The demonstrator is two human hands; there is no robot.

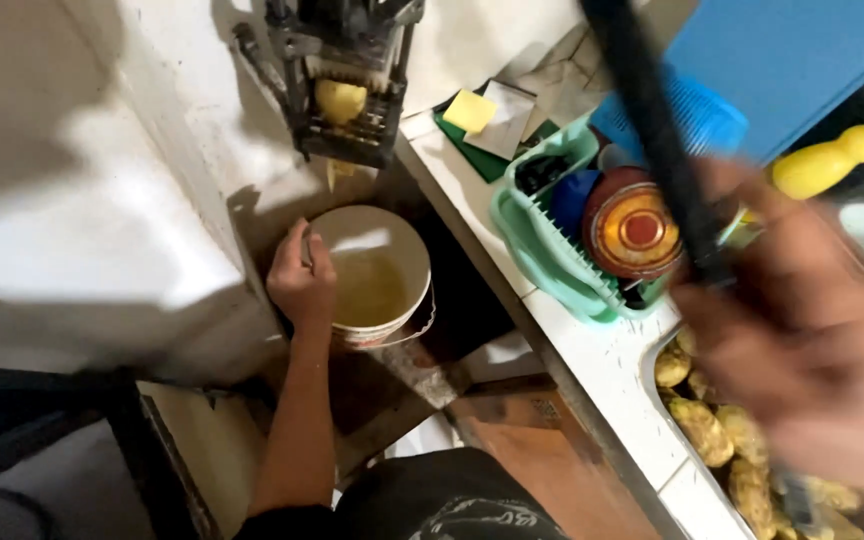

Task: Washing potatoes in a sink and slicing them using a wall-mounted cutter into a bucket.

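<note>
1. Gripping the near-left rim of the white bucket (372,275), the left hand (302,282) has its fingers curled over the edge, pinching the wall; the bucket stands on the floor against the white wall, below the counter's left edge, with yellowish liquid inside.
2. Straight above the bucket, a wall-mounted metal cutter (347,85) holds a peeled potato (340,100) in its frame; a cut strip (337,172) hangs from its underside. The potato lies up and slightly right of the left hand, so the drop line from cutter to bucket runs vertically.
3. The right hand (802,330), blurred and close to the camera, is wrapped around a long black lever handle (652,120), fingers pressed closed about it. The handle's long axis runs from the top of the frame diagonally down-right to this hand, which is the nearer one to it.
4. Along the counter's (602,360) near right edge, a basin holds more peeled potatoes (712,430).
5. Farther back sits a mint-green dish rack (542,250) with a round red-and-gold lid (637,228) and dark blue cups; behind it, a blue slotted basket (702,115).
6. A yellow sponge (469,110) lies on a green board near the counter's far end.
7. A yellow squeeze bottle (837,160) with a green cap lies at the far right.
</note>
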